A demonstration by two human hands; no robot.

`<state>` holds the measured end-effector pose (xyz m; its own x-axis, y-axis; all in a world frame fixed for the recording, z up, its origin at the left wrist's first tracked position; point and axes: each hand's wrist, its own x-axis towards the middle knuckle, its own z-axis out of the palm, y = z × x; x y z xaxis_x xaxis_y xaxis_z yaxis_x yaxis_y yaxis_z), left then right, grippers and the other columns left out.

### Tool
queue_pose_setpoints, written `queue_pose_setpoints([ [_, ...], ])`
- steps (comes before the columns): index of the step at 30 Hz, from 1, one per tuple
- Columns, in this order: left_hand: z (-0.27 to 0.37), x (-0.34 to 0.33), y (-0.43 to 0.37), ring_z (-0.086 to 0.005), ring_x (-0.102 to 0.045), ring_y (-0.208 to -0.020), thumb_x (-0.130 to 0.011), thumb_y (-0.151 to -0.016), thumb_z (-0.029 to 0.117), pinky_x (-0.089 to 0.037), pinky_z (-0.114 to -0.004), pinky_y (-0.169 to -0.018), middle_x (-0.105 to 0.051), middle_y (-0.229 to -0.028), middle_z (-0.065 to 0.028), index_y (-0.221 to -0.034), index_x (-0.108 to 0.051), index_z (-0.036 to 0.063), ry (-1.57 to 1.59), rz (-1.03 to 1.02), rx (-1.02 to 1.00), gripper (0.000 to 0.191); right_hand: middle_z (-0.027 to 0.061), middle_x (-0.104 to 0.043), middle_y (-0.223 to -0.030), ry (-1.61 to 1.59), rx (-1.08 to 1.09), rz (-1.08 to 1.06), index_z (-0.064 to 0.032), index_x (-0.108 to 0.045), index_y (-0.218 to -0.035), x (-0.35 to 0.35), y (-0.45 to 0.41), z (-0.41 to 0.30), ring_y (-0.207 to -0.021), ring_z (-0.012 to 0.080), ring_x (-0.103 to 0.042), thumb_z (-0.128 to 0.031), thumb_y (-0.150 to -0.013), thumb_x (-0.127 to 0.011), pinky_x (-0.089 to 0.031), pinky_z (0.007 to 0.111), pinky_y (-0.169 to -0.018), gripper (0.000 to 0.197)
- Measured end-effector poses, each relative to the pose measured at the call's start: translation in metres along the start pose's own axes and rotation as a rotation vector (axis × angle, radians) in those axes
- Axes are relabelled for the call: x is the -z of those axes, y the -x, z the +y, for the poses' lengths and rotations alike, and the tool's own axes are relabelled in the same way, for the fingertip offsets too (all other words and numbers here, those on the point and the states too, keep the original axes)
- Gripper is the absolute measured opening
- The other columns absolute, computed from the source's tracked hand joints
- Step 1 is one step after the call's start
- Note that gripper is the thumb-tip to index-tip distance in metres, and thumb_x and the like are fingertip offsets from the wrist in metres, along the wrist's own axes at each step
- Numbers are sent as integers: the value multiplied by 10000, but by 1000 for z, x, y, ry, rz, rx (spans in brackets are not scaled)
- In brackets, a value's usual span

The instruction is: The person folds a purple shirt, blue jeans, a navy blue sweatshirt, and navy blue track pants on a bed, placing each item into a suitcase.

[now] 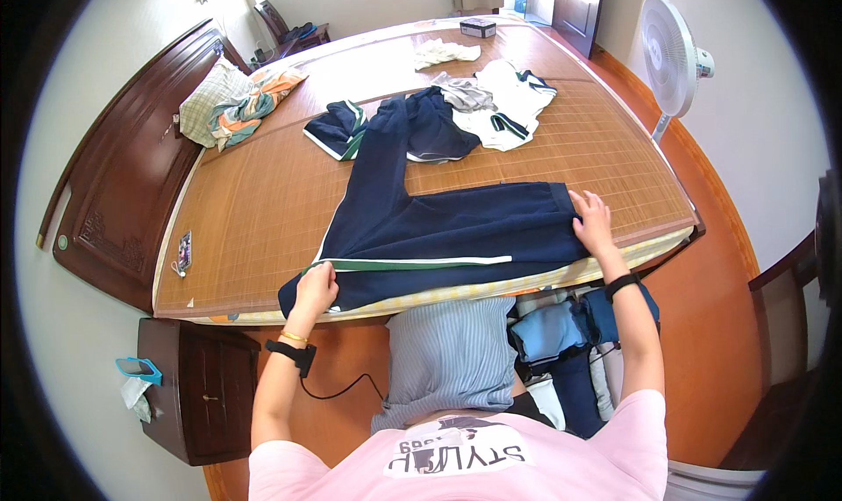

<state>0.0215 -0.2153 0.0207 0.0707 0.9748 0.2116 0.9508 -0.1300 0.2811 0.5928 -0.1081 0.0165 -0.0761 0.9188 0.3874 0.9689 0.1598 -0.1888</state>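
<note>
A navy garment (460, 221), seemingly track trousers, lies spread across the near side of the bed. A green and white stripe runs along its near part, and a ribbed band (562, 197) marks its right end. My left hand (317, 289) is closed on the fabric at the lower left corner, beside the stripe. At the right end, my right hand (593, 223) rests against the garment's edge with its fingers apart. One narrower section of the garment stretches away from me, reaching a heap of navy clothing (437, 126).
Beyond lie white clothes (503, 106), a small box (477, 27) and a pillow (214, 100) on the woven bed mat (250, 185). A phone (185, 250) sits at left. Folded clothes (549, 333) are below the bed edge. A fan (668, 57) and nightstand (197, 389) flank the bed.
</note>
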Motion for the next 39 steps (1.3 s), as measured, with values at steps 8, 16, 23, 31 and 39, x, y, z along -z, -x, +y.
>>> queue_pose_setpoints([
  [8,102,-12,-106,-329,-553,-983,-504,-839,-5,-449,-392,-878,-599,-973,-152,-972,-574,11,202,-31,-431,151,110,-297,-1493,-129,298,-269,-237,-373,-1418,-34,41,-64,-1400,314,-208,-568,-824,-554,-123,560,-1115,703],
  [16,105,-102,-198,-357,-500,-1111,-611,-850,196,-424,-418,-946,-545,-1191,-136,-1038,-579,52,-87,4,-529,239,123,-155,-1541,-115,304,-255,-289,-291,-1454,-35,41,-65,-1411,380,-111,-583,-818,-552,-111,565,-1117,748],
  [23,88,-140,-212,-309,-538,-938,-564,-877,205,-481,-433,-741,-534,-963,-106,-945,-547,70,-220,176,-248,151,96,-148,-1547,-78,346,-239,-337,-366,-1414,-39,47,-62,-1412,396,-81,-573,-865,-487,-97,614,-1096,610],
  [31,85,-114,-197,-372,-453,-1162,-561,-891,223,-412,-433,-952,-506,-1182,-172,-1054,-517,43,-41,155,-433,247,88,-189,-1537,-81,357,-283,-326,-381,-1407,-42,44,-69,-1413,370,-110,-549,-886,-468,-103,598,-1104,573],
  [39,50,-63,-103,-401,-124,-1402,-514,-915,388,-189,-611,-1070,-146,-1530,-146,-1385,-378,162,6,-158,-283,539,91,-247,-1518,-77,352,-283,-284,-420,-1389,-40,42,-68,-1404,374,-151,-539,-860,-516,-134,593,-1097,595],
])
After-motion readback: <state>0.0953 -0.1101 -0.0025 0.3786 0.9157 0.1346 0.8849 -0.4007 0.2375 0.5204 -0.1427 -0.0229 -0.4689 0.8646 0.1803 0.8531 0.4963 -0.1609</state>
